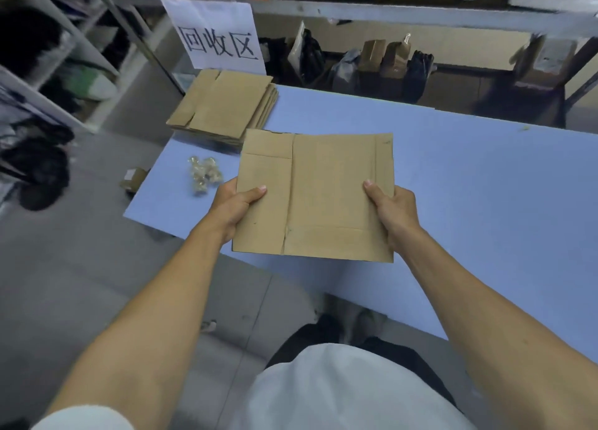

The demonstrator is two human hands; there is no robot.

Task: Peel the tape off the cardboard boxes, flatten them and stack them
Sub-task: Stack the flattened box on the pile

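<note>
- Holding a flattened cardboard box by its two side edges, the left hand and right hand keep it level above the blue tabletop, near the person's edge of it.
- Each hand is closed on the box: a thumb lies on the top face, while the other fingers are hidden under the cardboard, so their exact hold cannot be seen.
- A grip on opposite sides probably serves to keep the sheet flat and square, ready to be laid down in one piece rather than dropped at an angle.
- No tape shows on the upper face; creases and a flap seam do. Whether tape remains underneath cannot be told.
- The stack of flattened boxes sits at the far left corner of the tabletop, just below a paper sign with large characters, which seems to mark the collecting spot.
- A clump of peeled clear tape lies on the tabletop near its left edge, between the stack and the left hand, apart from both.
- The way from the held box to the stack looks open: forward and to the left, passing over or beside the tape clump.
- The stack's left side already reaches the tabletop's edge, so the next box wants squaring to the pile, not pushing further left.
- To the right the tabletop offers wide room.
</note>
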